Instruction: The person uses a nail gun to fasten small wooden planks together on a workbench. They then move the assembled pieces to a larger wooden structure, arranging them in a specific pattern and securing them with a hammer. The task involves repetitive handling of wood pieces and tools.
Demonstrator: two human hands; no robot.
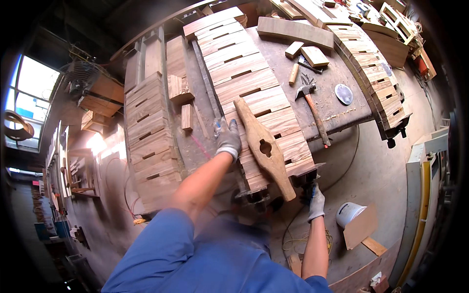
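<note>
A long row of slotted wooden blocks (254,88) lies side by side in a bar clamp (202,68), running away from me. My left hand (228,138), in a grey glove, rests with fingers stretched out against the row's left edge. Low at the near end, my gloved right hand (316,202) is closed around the dark screw end of the clamp (307,179); its exact hold is partly hidden. Between my hands a wooden bar with a hole (265,148), wide in the middle and tapering to both ends, lies slanting across the blocks and overhangs the near end.
Another slotted row (149,132) stands left, and a clamped one (373,73) right. On the workbench (337,110) lie a hammer (315,112), a chisel (294,73), a round metal lid (344,94) and loose blocks (314,56). A white bucket (350,213) stands on the floor at right.
</note>
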